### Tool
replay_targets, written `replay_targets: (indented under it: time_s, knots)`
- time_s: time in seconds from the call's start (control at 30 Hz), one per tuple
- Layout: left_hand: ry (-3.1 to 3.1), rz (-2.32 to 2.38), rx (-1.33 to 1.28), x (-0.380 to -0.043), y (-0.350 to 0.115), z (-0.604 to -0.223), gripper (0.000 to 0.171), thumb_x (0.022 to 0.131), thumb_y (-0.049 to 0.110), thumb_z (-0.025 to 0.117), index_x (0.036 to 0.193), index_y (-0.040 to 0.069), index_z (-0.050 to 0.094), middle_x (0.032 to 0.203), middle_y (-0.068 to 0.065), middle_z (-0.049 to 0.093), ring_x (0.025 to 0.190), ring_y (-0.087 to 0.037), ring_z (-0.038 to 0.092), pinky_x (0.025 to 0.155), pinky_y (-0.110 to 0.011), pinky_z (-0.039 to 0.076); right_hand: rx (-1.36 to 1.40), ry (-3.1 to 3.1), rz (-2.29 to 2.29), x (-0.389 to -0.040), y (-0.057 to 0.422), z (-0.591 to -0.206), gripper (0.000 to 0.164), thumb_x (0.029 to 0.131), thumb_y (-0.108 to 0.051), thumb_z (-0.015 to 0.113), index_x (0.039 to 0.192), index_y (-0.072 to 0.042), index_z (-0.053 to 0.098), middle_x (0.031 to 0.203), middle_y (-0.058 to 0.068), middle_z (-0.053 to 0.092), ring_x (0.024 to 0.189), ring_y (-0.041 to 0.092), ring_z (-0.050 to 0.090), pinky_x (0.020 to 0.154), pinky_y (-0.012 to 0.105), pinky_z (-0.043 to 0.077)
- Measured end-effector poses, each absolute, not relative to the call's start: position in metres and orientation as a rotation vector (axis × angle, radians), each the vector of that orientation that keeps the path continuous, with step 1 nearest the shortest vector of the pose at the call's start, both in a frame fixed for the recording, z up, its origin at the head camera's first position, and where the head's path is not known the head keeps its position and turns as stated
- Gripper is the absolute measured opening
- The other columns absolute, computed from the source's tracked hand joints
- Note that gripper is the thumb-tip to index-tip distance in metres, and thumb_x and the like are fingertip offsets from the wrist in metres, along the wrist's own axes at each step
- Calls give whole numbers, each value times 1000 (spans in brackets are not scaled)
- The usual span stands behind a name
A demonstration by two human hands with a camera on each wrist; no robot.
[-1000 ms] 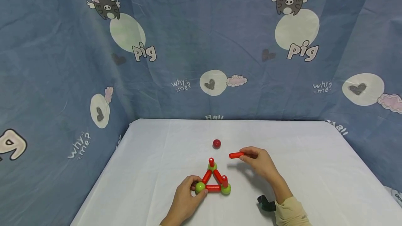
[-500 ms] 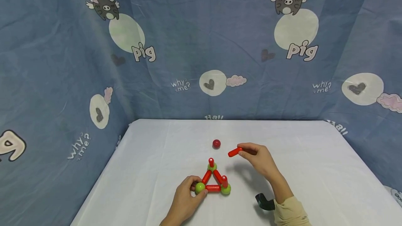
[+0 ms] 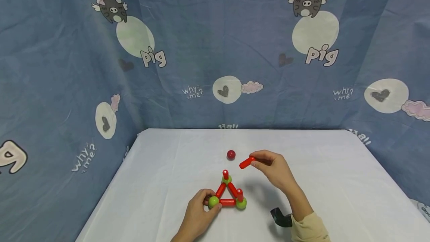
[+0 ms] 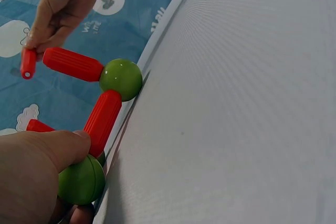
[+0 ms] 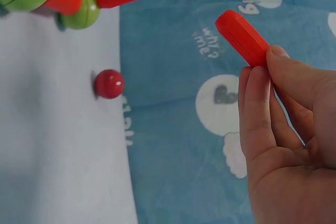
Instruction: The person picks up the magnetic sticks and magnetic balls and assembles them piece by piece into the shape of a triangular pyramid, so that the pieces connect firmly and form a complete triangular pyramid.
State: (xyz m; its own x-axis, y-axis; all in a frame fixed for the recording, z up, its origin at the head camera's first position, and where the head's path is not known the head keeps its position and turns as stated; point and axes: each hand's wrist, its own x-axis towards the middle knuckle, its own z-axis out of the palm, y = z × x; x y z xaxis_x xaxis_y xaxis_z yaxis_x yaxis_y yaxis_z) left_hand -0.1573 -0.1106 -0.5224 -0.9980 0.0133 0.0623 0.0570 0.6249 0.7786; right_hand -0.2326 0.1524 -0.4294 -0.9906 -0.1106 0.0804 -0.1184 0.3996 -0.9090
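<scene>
On the white table, three green balls joined by red rods form a triangle. My left hand (image 3: pixel 198 214) holds its left green ball (image 3: pixel 213 201) between thumb and fingers; in the left wrist view the thumb also lies against a red connecting rod (image 4: pixel 103 121). Upright red rods stand on the back green ball (image 3: pixel 226 179) and the right green ball (image 3: pixel 241 203). Raised above the table, my right hand (image 3: pixel 276 169) pinches a loose red rod (image 5: pixel 242 38) by one end, its free end pointing left and down in the head view.
Beyond the triangle, a red ball (image 3: pixel 230 155) rests on the white tabletop (image 3: pixel 168 160). A dark device (image 3: pixel 280 217) sits at the right wrist by the sleeve. Blue printed cloth (image 3: pixel 188 40) hangs behind and to the sides of the table.
My right hand has moved up and slightly left with the red rod, which now tilts more steeply downward. My left hand and the triangle have stayed in place.
</scene>
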Motion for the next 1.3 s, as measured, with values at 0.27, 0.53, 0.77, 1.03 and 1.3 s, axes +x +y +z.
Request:
replay_targets:
  time_s: [0.27, 0.53, 0.77, 1.03, 1.3]
  knots:
    - [-2784, -1345, -58, -157, -111, -521, 32, 85, 28, 84, 110, 19, 66, 100, 10, 62, 87, -4, 53, 75, -20, 48, 306, -2574, 1710, -226, 145, -416, 25, 93, -17, 75, 118, -15, 75, 114, 5, 76, 101, 18, 71, 84, 21, 57]
    - [-2762, -1359, -80, -158, -111, -522, 32, 85, 27, 83, 110, 19, 66, 99, 11, 61, 87, -3, 53, 77, -20, 48, 356, -2545, 1740, -220, 136, -408, 25, 93, -16, 75, 117, -14, 76, 112, 5, 76, 98, 17, 72, 83, 20, 58]
    - [-2767, -1354, -82, -158, -112, -521, 32, 85, 27, 83, 110, 18, 66, 99, 10, 61, 87, -4, 53, 76, -19, 48, 406, -2525, 1730, -214, 129, -401, 25, 92, -13, 76, 117, -11, 76, 111, 5, 76, 96, 18, 73, 82, 20, 59]
    - [-2766, -1366, -91, -158, -112, -521, 32, 85, 27, 84, 110, 17, 66, 98, 9, 61, 86, -4, 53, 74, -19, 48, 495, -2506, 1721, -205, 118, -391, 23, 89, -12, 78, 112, -17, 78, 111, 4, 76, 95, 16, 75, 84, 25, 61]
    - [-2765, -1366, -97, -158, -113, -523, 32, 84, 28, 84, 109, 18, 66, 97, 9, 61, 85, -4, 52, 73, -19, 47, 698, -2485, 1593, -196, 109, -385, 24, 87, -10, 80, 110, -17, 78, 108, -2, 77, 99, 14, 72, 88, 24, 60]
